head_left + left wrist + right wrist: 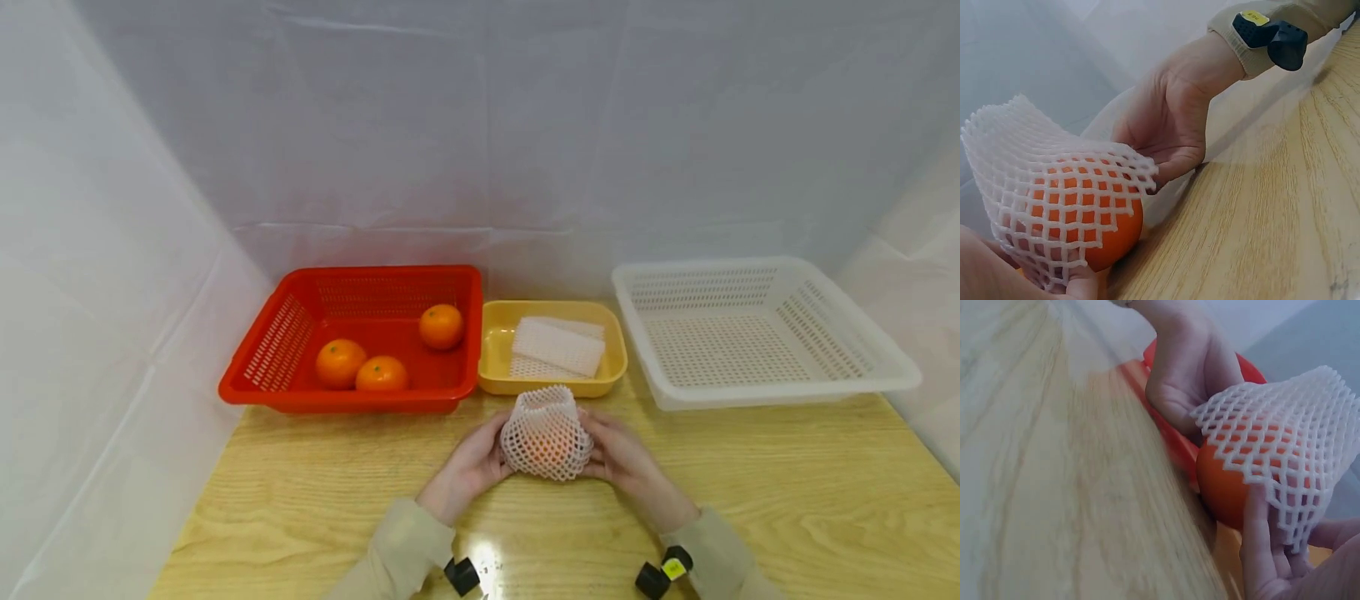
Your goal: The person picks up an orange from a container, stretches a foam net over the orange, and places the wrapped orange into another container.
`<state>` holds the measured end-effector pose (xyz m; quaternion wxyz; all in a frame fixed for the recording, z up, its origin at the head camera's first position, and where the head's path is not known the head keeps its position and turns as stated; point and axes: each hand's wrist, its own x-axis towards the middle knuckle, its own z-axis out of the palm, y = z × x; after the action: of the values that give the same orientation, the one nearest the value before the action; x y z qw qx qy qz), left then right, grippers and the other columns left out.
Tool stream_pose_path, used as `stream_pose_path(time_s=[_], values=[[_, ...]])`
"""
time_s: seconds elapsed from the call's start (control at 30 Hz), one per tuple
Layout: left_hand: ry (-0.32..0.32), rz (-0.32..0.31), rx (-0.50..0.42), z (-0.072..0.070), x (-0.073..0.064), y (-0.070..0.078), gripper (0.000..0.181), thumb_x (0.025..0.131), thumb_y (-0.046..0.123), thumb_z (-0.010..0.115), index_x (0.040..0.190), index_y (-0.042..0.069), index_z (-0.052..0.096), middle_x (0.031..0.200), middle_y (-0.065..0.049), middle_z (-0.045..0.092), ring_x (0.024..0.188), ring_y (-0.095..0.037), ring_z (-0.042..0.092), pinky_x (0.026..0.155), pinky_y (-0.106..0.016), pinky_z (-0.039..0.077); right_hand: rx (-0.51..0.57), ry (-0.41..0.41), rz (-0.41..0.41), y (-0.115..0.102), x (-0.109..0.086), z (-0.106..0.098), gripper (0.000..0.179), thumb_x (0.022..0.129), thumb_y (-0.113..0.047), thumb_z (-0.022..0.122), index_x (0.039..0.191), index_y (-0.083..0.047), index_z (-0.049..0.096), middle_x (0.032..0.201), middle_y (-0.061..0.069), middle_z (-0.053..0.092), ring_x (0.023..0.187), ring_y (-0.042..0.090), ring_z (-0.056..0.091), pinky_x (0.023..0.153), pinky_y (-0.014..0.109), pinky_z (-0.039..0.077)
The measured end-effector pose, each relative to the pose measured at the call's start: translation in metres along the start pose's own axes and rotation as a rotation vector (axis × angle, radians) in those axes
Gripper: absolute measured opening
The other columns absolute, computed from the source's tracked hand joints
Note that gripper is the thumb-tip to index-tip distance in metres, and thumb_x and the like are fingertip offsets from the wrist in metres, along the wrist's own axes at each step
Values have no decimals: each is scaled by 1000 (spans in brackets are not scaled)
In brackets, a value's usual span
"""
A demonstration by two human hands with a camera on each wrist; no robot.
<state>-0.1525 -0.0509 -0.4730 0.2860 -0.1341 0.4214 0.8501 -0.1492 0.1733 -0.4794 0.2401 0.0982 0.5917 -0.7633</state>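
Observation:
In the head view, an orange (pixel 551 450) sits inside a white foam fruit net (pixel 545 417) close over the table's middle. My left hand (pixel 477 457) grips the net's left side and my right hand (pixel 621 454) its right side. The wrist views show the net's lower rim spread around the fruit, with the orange's underside (pixel 1121 237) bare below the mesh. In the left wrist view, fingers of my left hand (pixel 997 269) curl at the net's edge. The right wrist view has my right hand's fingers (pixel 1259 540) along the rim, against the fruit.
A red basket (pixel 352 403) with three oranges (pixel 441 326) stands at the back left. Beside it, a yellow tray (pixel 489 350) holds folded foam nets (pixel 558 346). At the back right is a white basket (pixel 787 390). White sheeting (pixel 480 125) walls the wooden table (pixel 315 508).

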Motion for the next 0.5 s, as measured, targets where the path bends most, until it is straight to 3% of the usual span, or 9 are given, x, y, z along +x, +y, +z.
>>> stream_pose_path(time_s=[0.13, 0.23, 0.33, 0.5], values=[[71, 31, 4, 1, 0, -2, 24, 106, 22, 52, 95, 17, 73, 88, 6, 73, 81, -4, 65, 72, -22, 52, -65, -39, -25, 2, 1, -3, 54, 111, -20, 40, 153, 10, 24, 101, 2, 71, 88, 14, 71, 75, 34, 61], [112, 57, 27, 1, 1, -3, 19, 104, 23, 55, 107, 12, 71, 91, 5, 72, 85, -6, 64, 74, -24, 52, -105, -49, -37, 3, 3, -4, 52, 111, -19, 40, 152, 10, 27, 104, 3, 70, 91, 14, 71, 77, 33, 60], [129, 72, 57, 1, 2, -3, 25, 103, 24, 57, 118, 7, 68, 93, 4, 71, 87, -8, 63, 76, -25, 52, -137, -36, -53, 3, 2, -2, 49, 110, -18, 43, 149, 10, 32, 104, 4, 68, 89, 14, 70, 76, 33, 61], [139, 86, 86, 2, 3, -4, 27, 104, 23, 57, 122, 5, 66, 95, 3, 71, 90, -9, 62, 78, -27, 52, -205, 7, -103, 1, 0, 4, 38, 110, -16, 44, 139, 7, 43, 105, 7, 64, 81, 15, 69, 70, 33, 61]])
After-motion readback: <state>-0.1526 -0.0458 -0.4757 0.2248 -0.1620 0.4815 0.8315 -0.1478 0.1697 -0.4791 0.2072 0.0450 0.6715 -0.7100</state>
